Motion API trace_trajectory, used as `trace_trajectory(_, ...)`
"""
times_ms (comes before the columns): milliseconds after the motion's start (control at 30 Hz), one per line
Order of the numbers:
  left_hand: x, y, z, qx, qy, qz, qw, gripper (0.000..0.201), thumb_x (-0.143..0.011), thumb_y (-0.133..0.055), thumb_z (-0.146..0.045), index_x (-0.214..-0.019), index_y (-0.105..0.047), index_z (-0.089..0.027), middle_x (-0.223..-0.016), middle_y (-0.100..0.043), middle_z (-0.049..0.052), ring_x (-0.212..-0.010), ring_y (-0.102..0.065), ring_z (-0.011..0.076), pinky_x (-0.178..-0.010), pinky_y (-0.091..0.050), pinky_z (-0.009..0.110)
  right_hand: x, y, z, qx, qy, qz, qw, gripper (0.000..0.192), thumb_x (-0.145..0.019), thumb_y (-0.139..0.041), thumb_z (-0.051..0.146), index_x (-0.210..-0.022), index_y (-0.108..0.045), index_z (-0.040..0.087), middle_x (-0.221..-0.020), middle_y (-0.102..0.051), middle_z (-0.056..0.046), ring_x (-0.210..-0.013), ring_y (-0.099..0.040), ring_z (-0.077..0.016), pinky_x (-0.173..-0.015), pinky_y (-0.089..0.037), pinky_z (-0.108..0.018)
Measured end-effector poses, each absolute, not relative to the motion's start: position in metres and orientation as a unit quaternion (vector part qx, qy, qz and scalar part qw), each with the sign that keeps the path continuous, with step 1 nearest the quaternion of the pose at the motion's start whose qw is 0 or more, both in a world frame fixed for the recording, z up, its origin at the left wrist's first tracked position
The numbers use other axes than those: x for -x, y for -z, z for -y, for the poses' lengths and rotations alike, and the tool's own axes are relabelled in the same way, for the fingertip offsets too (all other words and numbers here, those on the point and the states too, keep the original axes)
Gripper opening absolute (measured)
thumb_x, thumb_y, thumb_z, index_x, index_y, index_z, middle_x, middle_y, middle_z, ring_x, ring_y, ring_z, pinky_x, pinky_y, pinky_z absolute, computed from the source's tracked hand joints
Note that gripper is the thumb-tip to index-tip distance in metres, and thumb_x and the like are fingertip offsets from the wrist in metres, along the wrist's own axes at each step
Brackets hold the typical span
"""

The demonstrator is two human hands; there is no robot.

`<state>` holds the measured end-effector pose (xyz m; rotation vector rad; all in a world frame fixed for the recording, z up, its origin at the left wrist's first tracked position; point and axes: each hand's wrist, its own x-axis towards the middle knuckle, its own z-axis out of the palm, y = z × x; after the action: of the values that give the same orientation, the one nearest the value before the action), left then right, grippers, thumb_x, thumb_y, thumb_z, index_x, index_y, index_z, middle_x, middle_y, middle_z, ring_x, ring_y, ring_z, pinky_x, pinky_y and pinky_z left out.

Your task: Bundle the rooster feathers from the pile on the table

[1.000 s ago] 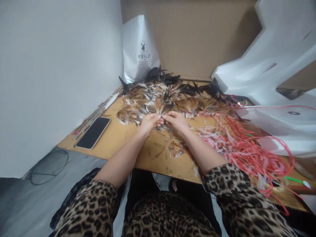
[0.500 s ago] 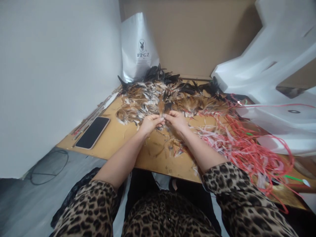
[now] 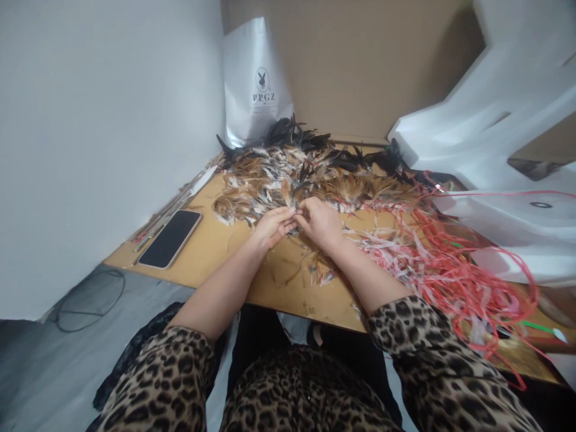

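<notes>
A heap of brown, white and black feathers (image 3: 310,174) covers the far part of a wooden table (image 3: 216,246). My left hand (image 3: 272,225) and my right hand (image 3: 320,222) meet at the near edge of the heap. Both pinch a small bunch of brown feathers (image 3: 293,195) that stands up between the fingertips. Leopard-print sleeves cover my upper arms.
A dark phone (image 3: 171,238) lies on the table at the left. Tangled red and pink strips (image 3: 443,264) spread over the right side. A white bag (image 3: 256,84) leans against the cardboard back wall. White foam pieces (image 3: 495,120) rise at the right. A cable (image 3: 90,294) lies on the floor.
My right hand has turned and closed a little more over the bunch. The feathers between my fingers sit slightly lower. My arms have hardly moved.
</notes>
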<state>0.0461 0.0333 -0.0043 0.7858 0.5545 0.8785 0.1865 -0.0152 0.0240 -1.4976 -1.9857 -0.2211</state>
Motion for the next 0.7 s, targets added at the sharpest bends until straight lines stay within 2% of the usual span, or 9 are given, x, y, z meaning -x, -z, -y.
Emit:
trace_trajectory(300, -0.0462, 0.0041, -0.0318, -0.372, -0.417, -0.272, 0.783, 0.015, -0.066, -0.071, -0.019, -0.078, -0.065, -0.012, -0.083, -0.069, 0.007, -0.075, -0.063, 0.0105, -0.079, -0.047, 0.026, -0.189, -0.0268, 0.0141, 0.568, 0.088, 0.767, 0.287, 0.019, -0.082, -0.05, 0.035, -0.089, -0.054, 0.018, -0.083, -0.062, -0.007, -0.078, -0.053, -0.0201, -0.071, -0.03, -0.029)
trace_trajectory(533, -0.0474, 0.0057, -0.0306, -0.39, -0.403, -0.276, 0.781, 0.02, -0.063, -0.073, -0.022, -0.078, -0.065, -0.012, -0.083, -0.069, 0.007, -0.075, -0.064, 0.0109, -0.078, -0.047, 0.026, -0.1891, -0.0262, 0.0151, 0.586, 0.086, 0.748, 0.299, 0.022, -0.083, -0.048, 0.039, -0.081, -0.056, 0.018, -0.078, -0.061, -0.007, -0.075, -0.053, -0.0189, -0.07, -0.03, -0.029)
trace_trajectory(633, -0.0481, 0.0057, -0.0299, -0.399, -0.417, -0.283, 0.766, 0.022, -0.062, -0.074, -0.024, -0.078, -0.066, -0.012, -0.083, -0.07, 0.007, -0.075, -0.063, 0.0107, -0.078, -0.047, 0.025, -0.1893, -0.0269, 0.0138, 0.588, 0.053, 0.74, 0.322, 0.019, -0.079, -0.051, 0.036, -0.08, -0.057, 0.018, -0.078, -0.061, -0.006, -0.075, -0.053, -0.0184, -0.07, -0.032, -0.029)
trace_trajectory(700, -0.0484, 0.0044, -0.0294, -0.415, -0.431, -0.291, 0.747, 0.023, -0.061, -0.075, -0.026, -0.078, -0.066, -0.012, -0.082, -0.07, 0.006, -0.073, -0.063, 0.0096, -0.075, -0.047, 0.023, -0.191, -0.0274, 0.011, 0.572, -0.013, 0.74, 0.353, 0.016, -0.075, -0.056, 0.033, -0.079, -0.058, 0.018, -0.078, -0.061, -0.005, -0.073, -0.053, -0.0171, -0.067, -0.035, -0.027)
